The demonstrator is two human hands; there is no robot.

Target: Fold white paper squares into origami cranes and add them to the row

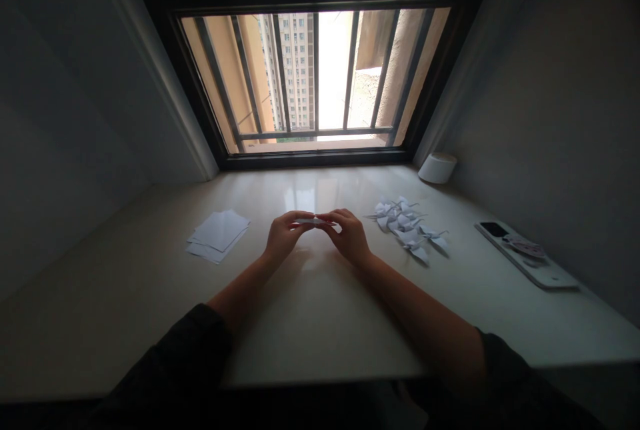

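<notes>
Between my two hands is a small piece of folded white paper [314,221], held just above the sill at the middle of the view. My left hand [287,233] pinches its left end with thumb and fingers. On the other end, my right hand [349,233] has a like pinch, and the fingertips of both hands nearly meet. Most of the paper is hidden by the fingers, so its folded shape cannot be made out. A stack of white paper sheets [219,233] lies left of my left hand. Several folded paper cranes [404,222] are heaped right of my right hand.
All this rests on a pale, glossy window sill [320,323]. At the far right lies a phone [525,257] in a light case with a grip on its back. A white cylindrical object [437,168] stands in the back right corner. Behind is a barred window [315,77].
</notes>
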